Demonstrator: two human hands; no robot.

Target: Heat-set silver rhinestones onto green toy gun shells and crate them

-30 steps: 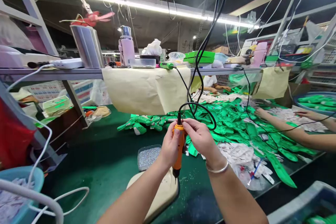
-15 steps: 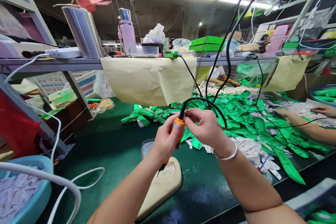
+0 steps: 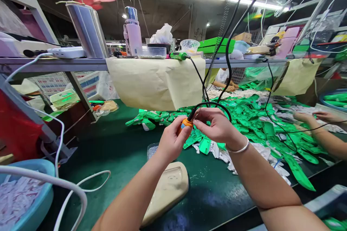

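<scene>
My left hand is closed around an orange electric screwdriver with a black cable coming out of its top end. Most of the tool's body is hidden by the fingers. My right hand, with a bracelet at the wrist, pinches at the cable end of the screwdriver, beside a thin wire; what exactly the fingertips hold is too small to make out. Below my hands a beige moulded holder rests on the green bench. A clear tub of small metal pieces is partly hidden behind my left wrist.
Green plastic parts and white pieces are heaped at the right. A blue basin and white cable stand at left. Overhead runs a shelf with a pink flask. A coil spring hangs down. A co-worker's hands are at right.
The screwdriver has tilted, so its lower tip no longer shows below my left hand. My right hand has shifted slightly right. The co-worker's hands at the right have moved closer together.
</scene>
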